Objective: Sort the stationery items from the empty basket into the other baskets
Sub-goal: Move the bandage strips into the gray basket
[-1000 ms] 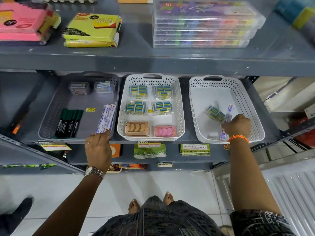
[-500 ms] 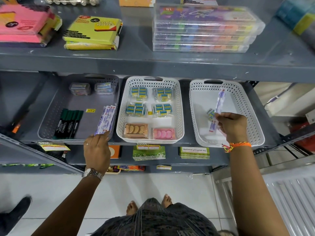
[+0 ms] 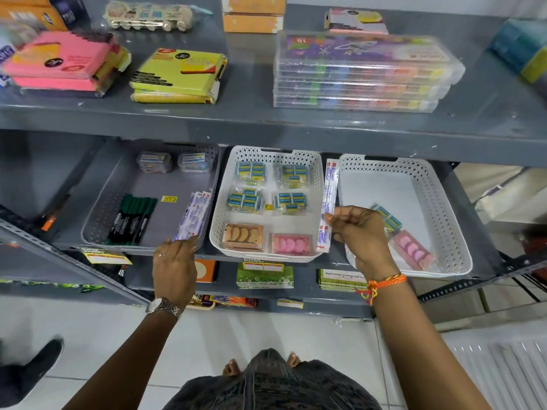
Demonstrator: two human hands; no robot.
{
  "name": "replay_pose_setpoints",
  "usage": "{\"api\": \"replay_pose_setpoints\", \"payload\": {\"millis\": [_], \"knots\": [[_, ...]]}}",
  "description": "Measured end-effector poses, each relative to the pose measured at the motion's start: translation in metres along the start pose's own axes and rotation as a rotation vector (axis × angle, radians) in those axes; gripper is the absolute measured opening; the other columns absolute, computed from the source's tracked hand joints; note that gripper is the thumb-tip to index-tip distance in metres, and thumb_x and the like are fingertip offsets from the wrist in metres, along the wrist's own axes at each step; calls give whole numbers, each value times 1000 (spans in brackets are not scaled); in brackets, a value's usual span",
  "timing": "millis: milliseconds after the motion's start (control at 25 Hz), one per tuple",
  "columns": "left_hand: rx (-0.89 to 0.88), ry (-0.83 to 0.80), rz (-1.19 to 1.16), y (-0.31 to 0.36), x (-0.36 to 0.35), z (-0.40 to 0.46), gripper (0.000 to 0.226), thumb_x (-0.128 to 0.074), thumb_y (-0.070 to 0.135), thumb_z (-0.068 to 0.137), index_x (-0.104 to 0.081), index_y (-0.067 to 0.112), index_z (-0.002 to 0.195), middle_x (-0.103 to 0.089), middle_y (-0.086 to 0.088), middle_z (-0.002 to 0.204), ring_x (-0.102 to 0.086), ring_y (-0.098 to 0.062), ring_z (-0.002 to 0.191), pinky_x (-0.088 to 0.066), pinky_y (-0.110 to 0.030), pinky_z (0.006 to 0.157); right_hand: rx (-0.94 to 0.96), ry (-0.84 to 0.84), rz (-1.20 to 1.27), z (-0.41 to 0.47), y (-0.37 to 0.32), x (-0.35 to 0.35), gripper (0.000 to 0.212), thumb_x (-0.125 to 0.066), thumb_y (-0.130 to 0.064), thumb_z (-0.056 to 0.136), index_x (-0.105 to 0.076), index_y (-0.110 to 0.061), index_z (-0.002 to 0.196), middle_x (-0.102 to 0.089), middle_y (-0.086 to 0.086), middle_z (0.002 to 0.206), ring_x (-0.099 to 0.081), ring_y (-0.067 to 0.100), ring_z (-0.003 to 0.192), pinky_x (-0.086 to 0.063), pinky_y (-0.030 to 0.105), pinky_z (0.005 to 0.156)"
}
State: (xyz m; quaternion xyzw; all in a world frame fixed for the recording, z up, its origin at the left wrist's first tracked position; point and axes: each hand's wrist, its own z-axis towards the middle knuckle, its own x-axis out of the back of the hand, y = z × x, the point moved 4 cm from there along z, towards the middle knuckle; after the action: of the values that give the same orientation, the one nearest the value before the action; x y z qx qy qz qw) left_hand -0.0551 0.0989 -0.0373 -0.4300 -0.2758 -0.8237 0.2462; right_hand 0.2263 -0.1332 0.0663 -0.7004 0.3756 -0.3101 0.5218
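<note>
While both hands' fingers pinch pen packets, the middle basket separates them.

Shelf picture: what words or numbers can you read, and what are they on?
"15": red corner tag on the top clear plastic case, printed upside down.
"SUPER MARKET": yellow shelf label, only just readable.
Packets, markers, the other shelf labels, small yellow sticker: too blurred to read.

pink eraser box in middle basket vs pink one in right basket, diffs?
The middle-basket pink box lies square in the front row beside a tan box; the right-basket pink box lies slanted, out of any row. The middle basket is filled in neat rows; the right basket is nearly bare. Both boxes look like the same clear pack of pink pieces.
</note>
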Motion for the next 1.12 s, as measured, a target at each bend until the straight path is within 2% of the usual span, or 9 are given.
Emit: {"api": "replay_pose_setpoints", "payload": {"millis": [120,280,360,480,560,600,760,880,1120], "knots": [[-93,-30,38,-5,11,6,27,-63,1,86,-72,6,111,-74,-17,94,-66,-39,83,-50,-50,86,-34,-103,-19,12,-3,-39,13,-76,0,82,-71,-6,92,-75,8,83,-69,13,71,-54,24,58],[-143,-33,65,-32,29,7,24,-56,13,89,-75,8,103,-74,-12,93,-65,-35,84,-49,-44,84,-15,-243,-71,25,-7,-122,22,-76,6,79,-68,-14,84,-74,10,82,-71,13,69,-52,20,52],[-134,-24,47,-45,39,8,28,-51,18,89,-74,8,101,-72,-11,93,-64,-34,84,-47,-42,80,-11,-271,-148,29,-5,-171,27,-79,5,76,-64,-18,80,-72,9,79,-70,19,69,-53,25,51],[-94,-15,27,-66,51,11,33,-47,24,90,-73,6,96,-71,-12,91,-63,-34,83,-42,-38,76,56,-293,-359,29,3,-238,29,-85,-3,70,-69,-8,93,-72,6,77,-72,21,76,-63,38,67],[-94,-28,8,-74,52,12,35,-47,26,91,-74,5,96,-71,-12,91,-64,-34,83,-43,-38,76,140,-309,-530,29,8,-273,37,-85,-7,69,-68,3,101,-74,16,88,-73,28,83,-62,44,77],[-100,-29,-11,-77,52,12,34,-48,26,92,-74,5,96,-71,-12,91,-64,-34,83,-43,-38,76,195,-317,-633,29,11,-288,39,-83,-9,70,-67,5,102,-73,20,95,-72,32,89,-61,44,81],[-86,-36,-88,-82,47,10,25,-55,23,93,-73,7,98,-71,-10,94,-62,-33,85,-46,-41,78,363,-388,-992,26,24,-328,30,-74,-4,75,-64,4,103,-65,25,113,-63,40,108,-52,37,82],[-104,-15,-83,-86,45,6,25,-55,24,94,-73,9,99,-70,-9,94,-61,-30,86,-43,-38,82,397,-457,-1151,25,37,-343,36,-66,3,81,-61,6,117,-59,26,126,-56,40,120,-48,39,97],[-131,-23,-108,-89,45,7,23,-55,24,94,-72,10,103,-71,-9,96,-63,-29,87,-44,-38,83,436,-482,-1279,17,40,-348,38,-58,10,84,-60,7,121,-61,25,125,-60,40,116,-51,40,94]]}}
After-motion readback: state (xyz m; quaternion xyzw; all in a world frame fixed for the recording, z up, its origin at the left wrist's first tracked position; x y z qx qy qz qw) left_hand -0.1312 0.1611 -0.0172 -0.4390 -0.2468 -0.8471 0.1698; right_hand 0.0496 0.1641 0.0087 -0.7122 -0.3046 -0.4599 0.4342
